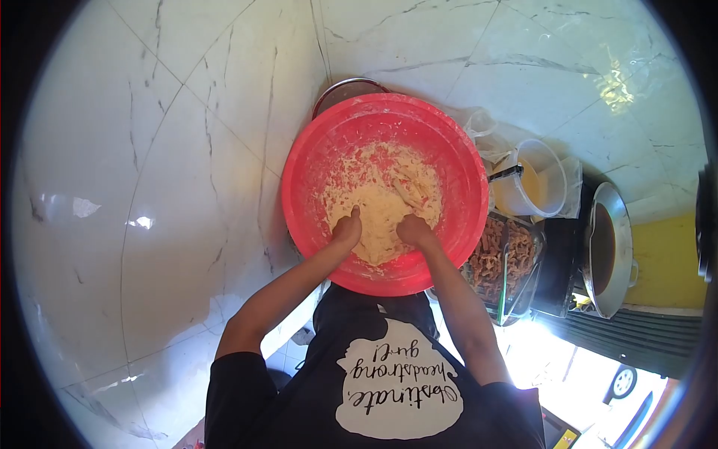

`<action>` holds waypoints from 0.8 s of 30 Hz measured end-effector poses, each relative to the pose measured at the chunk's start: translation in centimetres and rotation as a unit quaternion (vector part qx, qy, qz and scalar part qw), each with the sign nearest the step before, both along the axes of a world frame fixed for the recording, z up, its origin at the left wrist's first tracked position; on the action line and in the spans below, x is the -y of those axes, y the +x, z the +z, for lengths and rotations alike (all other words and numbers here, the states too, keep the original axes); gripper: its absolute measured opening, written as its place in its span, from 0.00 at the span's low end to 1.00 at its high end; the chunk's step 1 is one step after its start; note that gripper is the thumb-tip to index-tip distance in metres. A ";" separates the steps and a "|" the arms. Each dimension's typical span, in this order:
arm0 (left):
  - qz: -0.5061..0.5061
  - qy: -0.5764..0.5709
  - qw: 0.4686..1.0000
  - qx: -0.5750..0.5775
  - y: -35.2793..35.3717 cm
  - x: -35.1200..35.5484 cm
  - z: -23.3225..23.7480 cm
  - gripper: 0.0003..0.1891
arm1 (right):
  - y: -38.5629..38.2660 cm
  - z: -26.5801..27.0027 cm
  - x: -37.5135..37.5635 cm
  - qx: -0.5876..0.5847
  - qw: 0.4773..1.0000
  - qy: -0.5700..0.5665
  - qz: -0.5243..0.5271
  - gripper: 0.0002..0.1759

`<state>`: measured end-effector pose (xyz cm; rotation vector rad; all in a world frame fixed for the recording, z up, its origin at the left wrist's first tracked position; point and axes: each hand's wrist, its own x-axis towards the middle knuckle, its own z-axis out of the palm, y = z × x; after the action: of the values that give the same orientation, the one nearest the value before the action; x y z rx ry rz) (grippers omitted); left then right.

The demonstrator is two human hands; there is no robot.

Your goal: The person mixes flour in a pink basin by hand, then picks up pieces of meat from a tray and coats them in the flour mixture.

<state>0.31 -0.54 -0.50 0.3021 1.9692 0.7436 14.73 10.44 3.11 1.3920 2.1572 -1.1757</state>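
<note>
Floury mix is in red basin. L hand, thumb up, & R hand, apart, both touch mix nr basin's lower side; can't tell if fingers are spread, pressed together or pinching. Coated lump just beyond R hand. Outside basin, R side: clear bucket w/ yellowish contents, container w/ brown strips.
</note>
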 end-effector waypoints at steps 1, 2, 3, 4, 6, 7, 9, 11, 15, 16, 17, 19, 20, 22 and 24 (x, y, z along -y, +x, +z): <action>0.001 -0.001 1.000 0.000 0.5 -0.2 -2.9 0.39 | -0.3 -0.3 0.6 0.022 1.000 0.011 0.011 0.19; 0.065 0.017 0.996 0.057 1.2 -0.7 -8.1 0.39 | -0.7 -0.4 1.0 0.042 0.999 0.024 0.022 0.20; 0.127 0.035 0.985 0.114 1.8 -1.4 -10.9 0.39 | -1.5 0.0 1.5 0.042 0.999 0.027 0.022 0.20; 0.125 0.037 0.985 0.114 2.5 -2.2 -9.2 0.39 | -2.2 0.4 2.2 0.027 0.998 -0.036 -0.051 0.20; 0.186 0.045 0.961 0.198 3.6 -3.3 -5.0 0.40 | -3.0 0.8 2.6 0.013 0.988 -0.099 -0.120 0.20; 0.187 0.045 0.961 0.198 3.6 -3.1 -1.5 0.40 | -3.2 0.5 2.7 -0.027 0.993 -0.055 -0.099 0.18; 0.129 -0.009 0.988 0.085 3.7 -2.9 4.6 0.42 | -3.1 0.2 2.2 -0.065 0.995 -0.008 -0.078 0.17; 0.107 -0.009 0.992 0.067 3.5 -2.4 4.5 0.43 | -2.4 -0.1 1.5 -0.122 0.970 -0.111 -0.178 0.15; -0.095 -0.011 0.993 0.074 1.8 -0.3 2.7 0.44 | -0.5 -0.1 0.2 -0.114 0.976 -0.163 -0.090 0.13; -0.096 -0.011 0.993 0.074 1.3 0.0 2.5 0.44 | -0.2 0.3 0.1 -0.076 0.991 -0.113 -0.002 0.12; -0.111 -0.001 0.990 0.084 0.9 0.2 2.3 0.44 | -0.1 0.7 0.1 -0.036 0.994 -0.063 0.086 0.11; -0.126 0.008 0.988 0.094 0.7 0.2 2.9 0.45 | 0.2 -1.9 0.7 -0.043 0.998 0.039 0.036 0.11; -0.081 -0.014 0.995 0.060 1.0 0.1 3.4 0.44 | 0.4 -3.5 0.9 -0.050 0.989 0.139 -0.014 0.11; -0.037 -0.036 0.998 0.024 1.9 -0.6 2.0 0.44 | 0.0 -4.7 0.9 -0.033 0.997 0.048 0.053 0.15; 0.205 0.026 0.961 0.182 3.4 -2.0 -1.8 0.43 | -1.0 -4.1 1.1 -0.017 0.992 -0.040 0.119 0.19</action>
<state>3.74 1.49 -2.33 -0.2110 1.6745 1.0359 13.78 9.34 -0.95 1.0548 2.1994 -1.1865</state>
